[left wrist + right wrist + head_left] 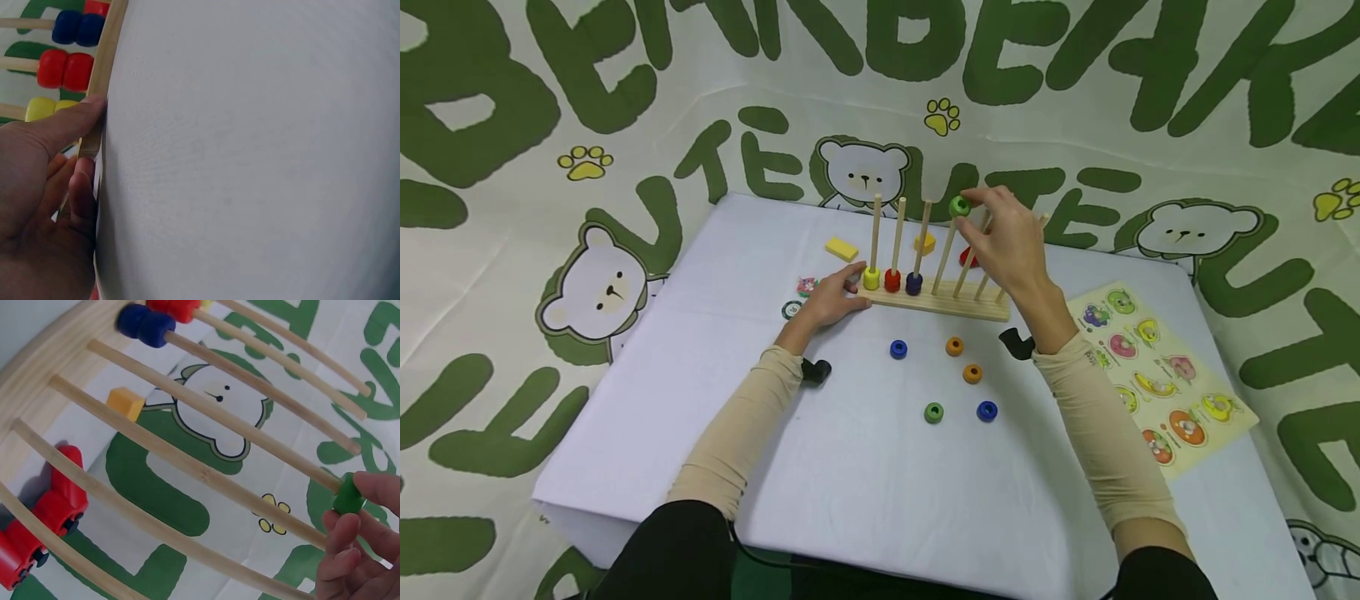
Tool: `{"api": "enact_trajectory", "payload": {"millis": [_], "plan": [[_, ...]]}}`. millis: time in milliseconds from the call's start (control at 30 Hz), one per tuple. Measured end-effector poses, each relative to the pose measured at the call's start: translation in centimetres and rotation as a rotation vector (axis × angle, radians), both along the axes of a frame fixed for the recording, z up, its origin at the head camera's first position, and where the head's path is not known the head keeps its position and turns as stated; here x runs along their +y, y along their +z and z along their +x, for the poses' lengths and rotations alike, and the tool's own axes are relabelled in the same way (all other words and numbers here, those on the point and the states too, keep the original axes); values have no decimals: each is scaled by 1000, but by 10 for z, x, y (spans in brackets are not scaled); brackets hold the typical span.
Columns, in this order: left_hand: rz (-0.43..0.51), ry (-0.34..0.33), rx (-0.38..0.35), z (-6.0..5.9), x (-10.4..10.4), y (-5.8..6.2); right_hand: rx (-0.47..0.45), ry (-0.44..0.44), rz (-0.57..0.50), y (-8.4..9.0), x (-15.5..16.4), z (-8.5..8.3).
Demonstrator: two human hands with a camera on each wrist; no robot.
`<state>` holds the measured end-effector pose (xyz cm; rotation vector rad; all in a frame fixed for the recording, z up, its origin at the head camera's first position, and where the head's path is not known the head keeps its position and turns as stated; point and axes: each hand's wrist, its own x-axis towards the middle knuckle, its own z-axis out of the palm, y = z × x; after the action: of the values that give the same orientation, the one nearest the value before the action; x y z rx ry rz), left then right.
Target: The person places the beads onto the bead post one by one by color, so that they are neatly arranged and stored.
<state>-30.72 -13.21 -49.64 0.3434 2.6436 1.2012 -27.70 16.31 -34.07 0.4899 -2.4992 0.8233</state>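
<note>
A wooden peg rack [951, 307] with several upright pegs stands toward the back of the table. From its left end, the first three pegs carry yellow beads [871, 278], red beads [892, 281] and dark blue beads [913, 284]. My left hand [833, 302] holds the left end of the base, with its thumb [75, 122] on the near edge. Between thumb and fingers, my right hand [1009, 242] pinches a green bead [349, 492] at the tip of the fourth peg. The remaining pegs to the right are bare.
Loose on the cloth nearer me lie blue beads [898, 349], orange beads [973, 373] and a green bead [933, 412]. A fruit picture board [1206, 392] is at right. Behind the rack sit a yellow block [842, 248] and a red toy [59, 509]; a round chip [792, 309] lies left.
</note>
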Motion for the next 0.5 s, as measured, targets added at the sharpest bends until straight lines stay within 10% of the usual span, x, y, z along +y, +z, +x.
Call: {"api": "enact_trajectory", "payload": {"millis": [500], "plan": [[7, -2, 6, 0, 0, -1, -50, -13, 28, -4, -2, 3]]}}
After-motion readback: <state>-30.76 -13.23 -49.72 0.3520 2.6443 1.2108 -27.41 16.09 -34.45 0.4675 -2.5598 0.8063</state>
